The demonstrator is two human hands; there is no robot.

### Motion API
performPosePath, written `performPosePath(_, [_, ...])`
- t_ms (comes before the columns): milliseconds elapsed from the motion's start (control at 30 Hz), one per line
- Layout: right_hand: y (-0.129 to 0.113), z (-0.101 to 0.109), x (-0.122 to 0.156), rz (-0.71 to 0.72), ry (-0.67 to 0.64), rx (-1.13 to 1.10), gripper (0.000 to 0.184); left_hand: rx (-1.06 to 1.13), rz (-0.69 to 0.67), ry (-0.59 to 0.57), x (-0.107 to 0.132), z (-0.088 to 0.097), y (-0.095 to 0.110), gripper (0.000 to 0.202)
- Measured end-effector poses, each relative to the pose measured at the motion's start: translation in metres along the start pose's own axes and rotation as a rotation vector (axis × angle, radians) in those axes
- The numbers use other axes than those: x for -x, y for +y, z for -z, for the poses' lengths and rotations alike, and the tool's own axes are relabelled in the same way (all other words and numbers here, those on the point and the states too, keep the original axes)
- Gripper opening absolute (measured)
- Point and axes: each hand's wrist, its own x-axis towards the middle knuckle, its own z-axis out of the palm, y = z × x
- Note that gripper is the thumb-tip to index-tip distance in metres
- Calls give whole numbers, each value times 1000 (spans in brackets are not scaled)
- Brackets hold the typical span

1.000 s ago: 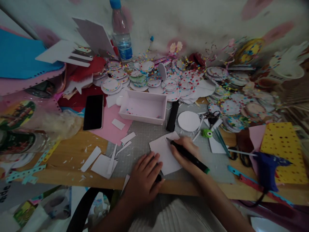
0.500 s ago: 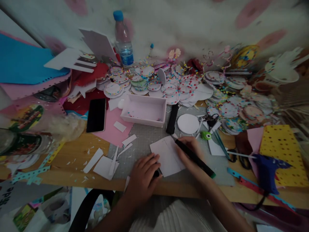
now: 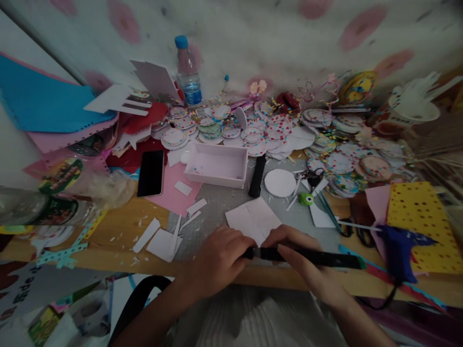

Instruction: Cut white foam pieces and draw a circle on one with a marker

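My right hand (image 3: 296, 243) is closed around a long black pen (image 3: 325, 258) with a green end, held level over the table's front edge. The fingers of my left hand (image 3: 224, 255) pinch a small black cap (image 3: 249, 252) at the pen's left end, where a grey band shows. Just beyond both hands lies a white piece of paper (image 3: 253, 219) with thin lines on it. It rests on a grey cutting mat (image 3: 213, 214), its near corner hidden by my hands.
An open pale box (image 3: 217, 166) stands beyond the paper, beside a black bar-shaped tool (image 3: 257, 176) and a white disc (image 3: 280, 183). Left are a phone (image 3: 151, 173) and paper scraps (image 3: 164, 245); right, a blue glue gun (image 3: 398, 250). Decorated discs (image 3: 256, 137) pile up behind.
The pen has come off the paper toward me and turned level. My left hand has left the paper and brought the cap to the pen's end. The view has shifted slightly.
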Motion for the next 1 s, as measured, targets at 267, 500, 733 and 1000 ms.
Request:
performPosePath(267, [13,-19,13,1,93,-263,18,-207,-120,-65,1,14,17,25])
performPosePath(500, [18,-28,13,64,59,-88,33,-651,-407,45,0,20,22,39])
performPosePath(733, [12,-43,7,166,77,-15,40,-720,-540,20,-3,15,24,40])
performPosePath(1000, [-2,-47,3,381,73,-98,34,-614,-608,43,-5,11,27,26])
